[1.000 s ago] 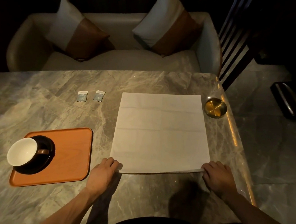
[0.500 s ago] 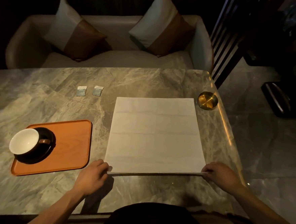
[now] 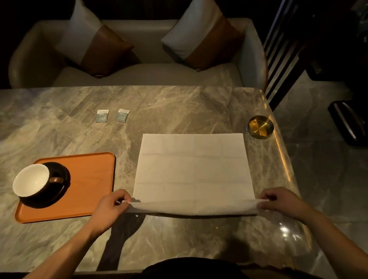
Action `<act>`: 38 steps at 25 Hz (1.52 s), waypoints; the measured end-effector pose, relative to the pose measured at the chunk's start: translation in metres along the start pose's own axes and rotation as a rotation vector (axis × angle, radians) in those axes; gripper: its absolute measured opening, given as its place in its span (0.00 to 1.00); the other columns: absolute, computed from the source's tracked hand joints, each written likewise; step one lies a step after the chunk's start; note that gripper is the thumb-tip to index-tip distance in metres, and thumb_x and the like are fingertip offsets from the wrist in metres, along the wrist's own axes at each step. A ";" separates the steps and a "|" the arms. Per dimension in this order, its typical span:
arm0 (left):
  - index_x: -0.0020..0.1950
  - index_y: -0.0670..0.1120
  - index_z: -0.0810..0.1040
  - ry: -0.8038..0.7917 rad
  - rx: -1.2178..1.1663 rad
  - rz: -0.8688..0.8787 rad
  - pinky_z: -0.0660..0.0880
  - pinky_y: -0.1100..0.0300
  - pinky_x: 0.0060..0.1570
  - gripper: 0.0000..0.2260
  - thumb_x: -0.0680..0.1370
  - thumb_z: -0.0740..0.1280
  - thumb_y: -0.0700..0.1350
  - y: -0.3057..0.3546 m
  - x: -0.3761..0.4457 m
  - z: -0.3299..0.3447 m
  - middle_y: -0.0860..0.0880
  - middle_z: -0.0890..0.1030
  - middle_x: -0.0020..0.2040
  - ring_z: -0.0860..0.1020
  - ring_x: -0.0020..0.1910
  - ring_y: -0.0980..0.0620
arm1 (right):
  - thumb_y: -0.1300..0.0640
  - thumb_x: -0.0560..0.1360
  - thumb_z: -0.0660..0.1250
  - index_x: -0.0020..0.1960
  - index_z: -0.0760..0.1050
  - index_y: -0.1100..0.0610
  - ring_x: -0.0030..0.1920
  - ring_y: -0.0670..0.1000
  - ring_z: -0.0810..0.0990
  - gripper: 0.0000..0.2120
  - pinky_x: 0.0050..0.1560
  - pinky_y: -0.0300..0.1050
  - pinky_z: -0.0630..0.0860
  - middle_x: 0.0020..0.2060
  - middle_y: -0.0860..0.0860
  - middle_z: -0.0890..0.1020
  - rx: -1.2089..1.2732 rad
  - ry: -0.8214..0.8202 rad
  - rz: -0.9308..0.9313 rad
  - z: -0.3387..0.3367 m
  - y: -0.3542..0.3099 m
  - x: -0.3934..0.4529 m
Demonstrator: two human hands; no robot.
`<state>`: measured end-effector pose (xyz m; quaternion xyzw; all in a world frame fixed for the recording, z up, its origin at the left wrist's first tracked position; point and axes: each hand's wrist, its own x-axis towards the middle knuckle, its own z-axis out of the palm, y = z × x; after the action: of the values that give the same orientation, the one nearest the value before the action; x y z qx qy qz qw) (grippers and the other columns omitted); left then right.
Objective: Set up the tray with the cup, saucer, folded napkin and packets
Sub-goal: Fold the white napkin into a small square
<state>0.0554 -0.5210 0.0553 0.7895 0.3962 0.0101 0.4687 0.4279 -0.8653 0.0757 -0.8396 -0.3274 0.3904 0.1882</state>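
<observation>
My left hand [image 3: 108,208] pinches the near left corner of the large white square paper napkin [image 3: 194,170], and my right hand [image 3: 283,203] pinches its near right corner; both grips are closed on the paper, its near edge lifted off the grey marble table [image 3: 181,108] while the rest lies flat. To the left sits the orange rectangular tray [image 3: 88,187] carrying the white-lined dark cup [image 3: 32,181] on its black round saucer [image 3: 63,187]. Two small pale blue-green packets [image 3: 112,115] lie side by side farther back on the table, well apart from the tray
</observation>
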 end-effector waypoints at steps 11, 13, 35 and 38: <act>0.46 0.46 0.77 0.098 -0.262 -0.005 0.74 0.49 0.48 0.07 0.81 0.62 0.38 0.034 0.091 -0.024 0.45 0.81 0.46 0.78 0.46 0.47 | 0.58 0.74 0.73 0.47 0.84 0.53 0.44 0.52 0.84 0.03 0.46 0.45 0.82 0.42 0.52 0.85 0.539 0.308 0.077 -0.030 -0.027 0.060; 0.48 0.47 0.76 0.128 -0.303 -0.009 0.75 0.51 0.47 0.06 0.82 0.62 0.41 0.036 0.105 -0.025 0.46 0.81 0.46 0.78 0.45 0.51 | 0.57 0.74 0.72 0.47 0.83 0.52 0.45 0.52 0.84 0.03 0.44 0.44 0.83 0.43 0.53 0.85 0.617 0.331 0.101 -0.035 -0.033 0.073; 0.52 0.43 0.76 0.357 -0.238 -0.330 0.71 0.59 0.40 0.02 0.81 0.64 0.40 0.020 0.245 0.015 0.46 0.80 0.43 0.77 0.44 0.48 | 0.51 0.77 0.68 0.52 0.80 0.57 0.50 0.60 0.82 0.10 0.56 0.60 0.78 0.46 0.56 0.84 0.487 0.463 0.309 -0.026 -0.038 0.222; 0.51 0.44 0.76 0.361 -0.152 -0.318 0.70 0.61 0.39 0.01 0.81 0.64 0.41 0.018 0.245 0.015 0.48 0.81 0.41 0.77 0.42 0.49 | 0.47 0.76 0.68 0.47 0.79 0.49 0.46 0.55 0.82 0.07 0.46 0.49 0.77 0.40 0.47 0.82 0.441 0.488 0.312 -0.022 -0.029 0.229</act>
<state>0.2404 -0.3806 -0.0270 0.6652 0.5906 0.1069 0.4441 0.5431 -0.6866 -0.0158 -0.8873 -0.0486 0.2636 0.3754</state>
